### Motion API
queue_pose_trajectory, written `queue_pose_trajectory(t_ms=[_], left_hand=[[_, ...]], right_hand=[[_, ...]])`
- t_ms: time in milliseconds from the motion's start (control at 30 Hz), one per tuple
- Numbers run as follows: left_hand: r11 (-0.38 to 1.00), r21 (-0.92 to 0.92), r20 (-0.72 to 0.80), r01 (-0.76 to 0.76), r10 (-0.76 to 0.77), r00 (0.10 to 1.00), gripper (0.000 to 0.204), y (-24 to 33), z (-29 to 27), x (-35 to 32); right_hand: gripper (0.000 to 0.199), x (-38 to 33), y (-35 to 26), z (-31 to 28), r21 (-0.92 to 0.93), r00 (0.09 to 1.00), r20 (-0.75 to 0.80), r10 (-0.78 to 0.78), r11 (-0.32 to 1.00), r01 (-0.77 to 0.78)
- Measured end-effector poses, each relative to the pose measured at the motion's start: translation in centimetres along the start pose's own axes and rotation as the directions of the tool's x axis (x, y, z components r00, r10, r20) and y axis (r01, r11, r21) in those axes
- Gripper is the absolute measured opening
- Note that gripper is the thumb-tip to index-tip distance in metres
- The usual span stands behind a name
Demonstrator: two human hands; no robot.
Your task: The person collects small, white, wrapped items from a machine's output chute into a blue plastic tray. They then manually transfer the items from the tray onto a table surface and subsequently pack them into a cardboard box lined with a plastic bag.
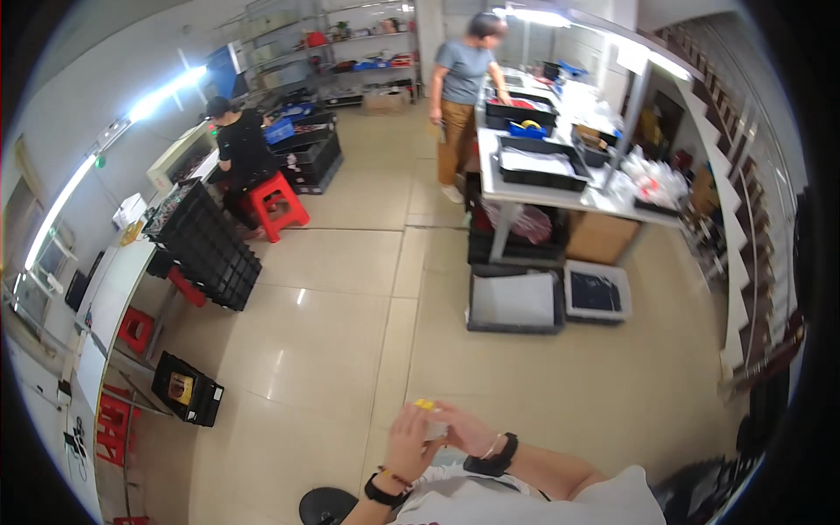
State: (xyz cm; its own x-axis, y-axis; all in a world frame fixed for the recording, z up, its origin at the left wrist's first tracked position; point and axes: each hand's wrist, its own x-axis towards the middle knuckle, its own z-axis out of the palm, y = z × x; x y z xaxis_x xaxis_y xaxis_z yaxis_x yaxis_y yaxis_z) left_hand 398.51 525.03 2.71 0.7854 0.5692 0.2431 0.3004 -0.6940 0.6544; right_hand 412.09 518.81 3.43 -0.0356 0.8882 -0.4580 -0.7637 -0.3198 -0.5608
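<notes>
**Small yellow-capped piece held between both hands, low in view**

Wide workshop floor of pale tile [350, 332], with a long white surface [573, 197] at upper right carrying black trays [538, 166]. Two other people well apart from the hands: one standing at that surface, one seated on a red stool [278, 203] by stacked black crates [206, 245] at left. Flat bins [514, 302] on the floor below the surface.

Near the lower edge, both forearms raised from below, bent at the elbow and meeting in front of the chest. Dark band at each wrist. Left hand [408, 444] upright, palm turned inward, fingers loosely curled around the item. Right hand [464, 430] crossing in from the right, fingers folded over the same item from the other side. Neither hand spread wide; both partly closed in a light pinch-and-cup grip.

Small item with yellow top [426, 406] held between the fingertips, well above the floor, touching both hands. Mostly hidden and too small to identify. Probably light, judging by the relaxed fingertip hold; likely rigid at the yellow end. Best taken around the pale body just below the yellow part, where the fingers already sit.
</notes>
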Motion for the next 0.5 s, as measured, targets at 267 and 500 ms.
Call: queue_pose_trajectory(t_ms=[267, 500], left_hand=[[0.977, -0.073, -0.164, 0.200, -0.210, 0.964, 0.065, -17.9, -1.8, 17.5], [0.997, -0.066, -0.006, -0.035, 0.035, 0.999, 0.083, -27.4, -6.9, 49.5]], right_hand=[[0.028, 27.4, -13.8, -0.6, -0.382, 0.939, 0.235, 0.250, 0.912, -0.147], [0.017, 43.0, -35.4, -1.8, 0.047, 0.987, -0.106, -0.118, 0.991, 0.123]])
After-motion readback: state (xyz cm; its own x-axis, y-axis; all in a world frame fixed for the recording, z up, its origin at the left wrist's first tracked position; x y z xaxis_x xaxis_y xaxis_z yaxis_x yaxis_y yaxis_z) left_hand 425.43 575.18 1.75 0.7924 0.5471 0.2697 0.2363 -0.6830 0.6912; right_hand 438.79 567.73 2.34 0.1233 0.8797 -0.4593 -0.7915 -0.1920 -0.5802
